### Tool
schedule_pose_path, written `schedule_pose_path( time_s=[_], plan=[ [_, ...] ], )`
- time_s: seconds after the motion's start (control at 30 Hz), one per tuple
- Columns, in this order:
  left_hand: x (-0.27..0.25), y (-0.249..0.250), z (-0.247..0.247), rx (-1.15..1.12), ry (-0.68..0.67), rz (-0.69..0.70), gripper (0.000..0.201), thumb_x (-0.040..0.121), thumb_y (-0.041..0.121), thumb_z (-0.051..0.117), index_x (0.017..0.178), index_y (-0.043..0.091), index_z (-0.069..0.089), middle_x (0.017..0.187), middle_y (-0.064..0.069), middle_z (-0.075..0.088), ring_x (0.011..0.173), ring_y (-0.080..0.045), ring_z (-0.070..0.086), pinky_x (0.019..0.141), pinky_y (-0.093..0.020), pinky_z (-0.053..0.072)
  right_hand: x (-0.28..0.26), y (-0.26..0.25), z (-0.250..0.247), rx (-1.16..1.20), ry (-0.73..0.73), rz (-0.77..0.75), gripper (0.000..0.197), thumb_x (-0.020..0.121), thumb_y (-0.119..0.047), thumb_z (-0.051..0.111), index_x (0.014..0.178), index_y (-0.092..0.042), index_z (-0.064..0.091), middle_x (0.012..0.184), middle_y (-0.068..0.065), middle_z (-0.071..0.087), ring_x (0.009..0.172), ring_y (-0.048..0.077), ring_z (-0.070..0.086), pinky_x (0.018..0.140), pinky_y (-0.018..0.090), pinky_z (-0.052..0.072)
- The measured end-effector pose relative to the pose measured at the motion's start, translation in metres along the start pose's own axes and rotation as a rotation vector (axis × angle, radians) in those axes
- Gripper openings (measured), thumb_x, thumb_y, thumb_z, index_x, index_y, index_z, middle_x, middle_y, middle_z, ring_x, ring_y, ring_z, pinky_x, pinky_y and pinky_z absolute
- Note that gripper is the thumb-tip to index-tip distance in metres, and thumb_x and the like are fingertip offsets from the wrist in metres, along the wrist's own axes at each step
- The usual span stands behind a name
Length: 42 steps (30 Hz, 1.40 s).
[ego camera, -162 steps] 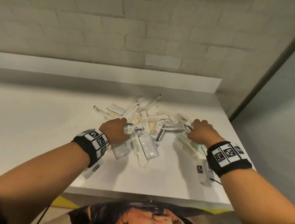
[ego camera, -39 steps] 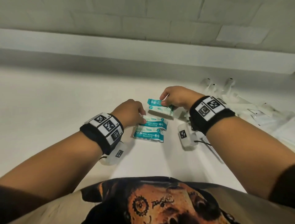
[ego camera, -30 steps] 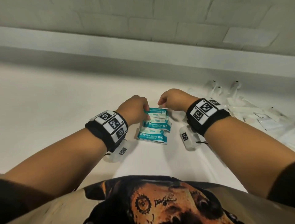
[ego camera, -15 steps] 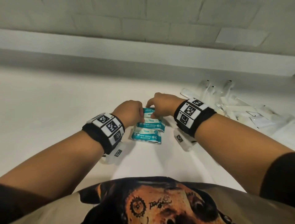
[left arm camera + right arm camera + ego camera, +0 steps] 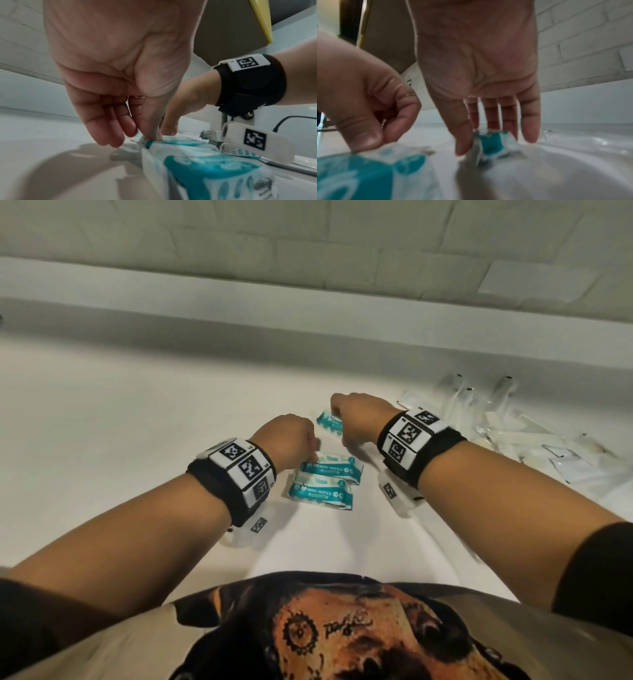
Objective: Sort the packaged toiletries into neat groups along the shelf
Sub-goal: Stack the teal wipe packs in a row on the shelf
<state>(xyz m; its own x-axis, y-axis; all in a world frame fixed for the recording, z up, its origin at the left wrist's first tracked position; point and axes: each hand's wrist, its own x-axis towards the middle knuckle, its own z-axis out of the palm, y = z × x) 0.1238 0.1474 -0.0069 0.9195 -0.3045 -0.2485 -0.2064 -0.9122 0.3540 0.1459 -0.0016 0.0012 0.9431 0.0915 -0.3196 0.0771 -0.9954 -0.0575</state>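
Observation:
Three teal-and-white mini wipes packs lie on the white shelf point(image 5: 120, 422). The near pack point(image 5: 320, 493) and the middle pack point(image 5: 334, 467) sit side by side, touching. My left hand point(image 5: 310, 455) presses its thumb point(image 5: 154, 135) on the middle pack's left end, and its other fingers hang loose. The far pack point(image 5: 330, 424) lies a little behind the other two. My right hand point(image 5: 337, 419) pinches it between thumb and fingers; in the right wrist view the far pack point(image 5: 493, 144) is tipped on edge in that pinch.
A jumble of clear-wrapped toiletries point(image 5: 513, 433) lies at the right of the shelf. A raised white ledge point(image 5: 239, 313) and a brick wall run along the back. The shelf's front edge is under my forearms, close to my shirt.
My right hand has drawn the third pack back from the middle pack, opening a small gap. My left hand has stayed at the middle pack's left end.

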Motion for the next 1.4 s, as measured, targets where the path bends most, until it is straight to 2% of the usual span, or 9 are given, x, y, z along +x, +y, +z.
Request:
schedule_pose_path(
  time_s=[0.13, 0.3, 0.47, 0.6, 0.77, 0.93, 1.0, 1.2, 1.4],
  plan=[
    [-0.001, 0.002, -0.002, 0.067, 0.03, 0.017, 0.03, 0.077, 0.028, 0.077, 0.098, 0.02, 0.058, 0.108, -0.003, 0.053, 0.094, -0.021, 0.056, 0.073, -0.03, 0.044, -0.018, 0.012, -0.015, 0.138, -0.165, -0.127, 0.03, 0.084, -0.018, 0.071, 0.112, -0.024, 0.063, 0.113, -0.006, 0.061, 0.095, 0.014, 0.053, 0.074, 0.027, 0.038],
    [0.003, 0.013, -0.002, 0.107, -0.003, 0.133, 0.04, 0.081, 0.029, 0.071, 0.118, 0.024, 0.055, 0.122, -0.002, 0.05, 0.107, -0.021, 0.052, 0.08, -0.03, 0.041, -0.052, 0.065, -0.05, 0.232, 0.116, 0.01, 0.025, 0.09, -0.02, 0.063, 0.115, -0.023, 0.064, 0.122, -0.002, 0.063, 0.102, 0.017, 0.057, 0.083, 0.026, 0.04],
    [0.008, 0.031, 0.007, 0.141, -0.118, 0.189, 0.06, 0.077, 0.041, 0.073, 0.131, 0.034, 0.048, 0.13, 0.005, 0.051, 0.116, -0.019, 0.051, 0.092, -0.034, 0.043, -0.08, 0.098, -0.026, -0.064, -0.259, 0.224, 0.085, 0.058, -0.054, 0.084, 0.128, -0.026, 0.046, 0.121, -0.002, 0.055, 0.099, 0.022, 0.057, 0.084, 0.037, 0.049],
    [0.01, 0.026, 0.004, 0.138, -0.118, 0.159, 0.057, 0.075, 0.039, 0.076, 0.127, 0.035, 0.051, 0.128, 0.005, 0.053, 0.112, -0.018, 0.053, 0.093, -0.035, 0.045, -0.082, 0.099, -0.005, -0.131, -0.175, 0.19, 0.076, 0.059, -0.037, 0.086, 0.121, -0.019, 0.046, 0.101, 0.001, 0.057, 0.083, 0.02, 0.056, 0.072, 0.035, 0.05],
    [0.009, 0.018, 0.005, 0.055, -0.067, 0.143, 0.038, 0.084, 0.032, 0.069, 0.121, 0.031, 0.06, 0.122, 0.003, 0.053, 0.109, -0.018, 0.054, 0.087, -0.028, 0.043, -0.065, 0.087, -0.031, 0.236, -0.034, 0.144, 0.035, 0.084, -0.035, 0.068, 0.108, -0.015, 0.052, 0.092, 0.0, 0.058, 0.076, 0.018, 0.056, 0.06, 0.031, 0.045],
    [0.012, 0.011, 0.003, -0.006, 0.058, 0.109, 0.019, 0.09, 0.02, 0.062, 0.106, 0.026, 0.071, 0.11, 0.001, 0.061, 0.102, -0.02, 0.058, 0.08, -0.025, 0.041, -0.038, 0.071, -0.023, 0.923, -0.223, 0.198, 0.02, 0.096, -0.016, 0.056, 0.11, -0.003, 0.061, 0.098, 0.02, 0.068, 0.08, 0.033, 0.063, 0.083, 0.046, 0.055],
    [0.014, 0.01, 0.002, -0.009, 0.058, 0.111, 0.019, 0.089, 0.018, 0.063, 0.104, 0.026, 0.072, 0.109, 0.001, 0.062, 0.101, -0.019, 0.059, 0.081, -0.025, 0.042, -0.024, 0.066, -0.017, 0.851, -0.184, 0.176, 0.018, 0.094, -0.017, 0.059, 0.11, -0.01, 0.064, 0.101, 0.014, 0.07, 0.09, 0.03, 0.068, 0.085, 0.042, 0.057],
    [0.018, 0.008, 0.001, 0.044, 0.07, 0.102, 0.033, 0.08, 0.02, 0.072, 0.111, 0.025, 0.06, 0.116, -0.003, 0.051, 0.104, -0.024, 0.055, 0.086, -0.033, 0.047, 0.006, 0.037, -0.003, 0.745, -0.087, 0.127, 0.015, 0.092, -0.004, 0.059, 0.104, -0.011, 0.064, 0.093, 0.01, 0.067, 0.066, 0.016, 0.058, 0.051, 0.022, 0.048],
    [0.023, 0.008, -0.002, 0.129, -0.018, 0.188, 0.043, 0.086, 0.018, 0.064, 0.128, 0.03, 0.059, 0.129, 0.003, 0.051, 0.116, -0.019, 0.051, 0.098, -0.035, 0.045, -0.017, 0.051, -0.034, 0.069, -0.013, 0.028, 0.025, 0.09, -0.032, 0.063, 0.112, -0.018, 0.066, 0.117, 0.001, 0.065, 0.104, 0.02, 0.059, 0.088, 0.032, 0.045]
  ],
)
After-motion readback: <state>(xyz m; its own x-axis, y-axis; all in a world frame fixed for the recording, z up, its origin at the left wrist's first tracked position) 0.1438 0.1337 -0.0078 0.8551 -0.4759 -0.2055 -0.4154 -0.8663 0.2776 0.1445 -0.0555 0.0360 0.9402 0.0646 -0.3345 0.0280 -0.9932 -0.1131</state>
